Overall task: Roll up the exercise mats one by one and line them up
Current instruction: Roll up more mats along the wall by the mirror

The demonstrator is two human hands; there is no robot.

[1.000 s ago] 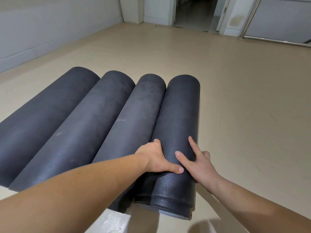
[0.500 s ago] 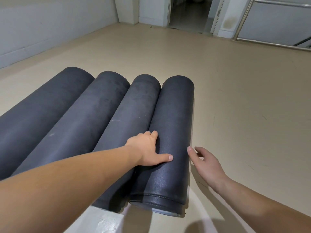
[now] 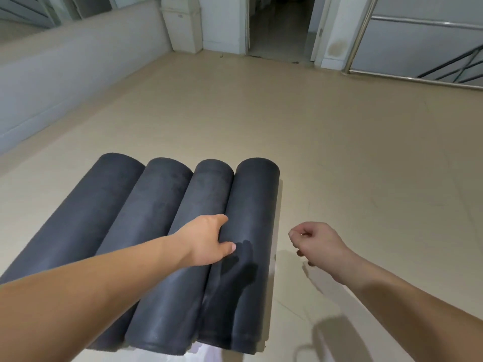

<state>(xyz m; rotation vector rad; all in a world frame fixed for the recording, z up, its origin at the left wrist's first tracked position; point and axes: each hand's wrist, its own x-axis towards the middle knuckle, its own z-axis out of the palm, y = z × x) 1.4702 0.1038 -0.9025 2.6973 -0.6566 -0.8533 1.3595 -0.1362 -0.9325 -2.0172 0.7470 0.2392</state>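
Note:
Several dark grey rolled exercise mats lie side by side on the beige floor (image 3: 339,158), their long sides touching. The rightmost roll (image 3: 252,199) lies tight against its neighbour (image 3: 206,192). My left hand (image 3: 206,241) rests on the rightmost roll, thumb flat on top and fingers dipping into the groove between the two rolls. My right hand (image 3: 318,244) hangs in the air over the floor just right of the rolls, fingers loosely curled, holding nothing and touching nothing. Two more rolls (image 3: 146,218) (image 3: 86,212) lie further left.
A low white wall (image 3: 65,82) runs along the left. At the back stand a white cabinet (image 3: 183,24), an open doorway (image 3: 279,24) and a metal railing (image 3: 418,22). Bare floor stretches right of and beyond the rolls.
My right hand has come off the rightmost roll and drawn back to the right, curling its fingers. My left hand stays on the roll. The view has pulled back and up.

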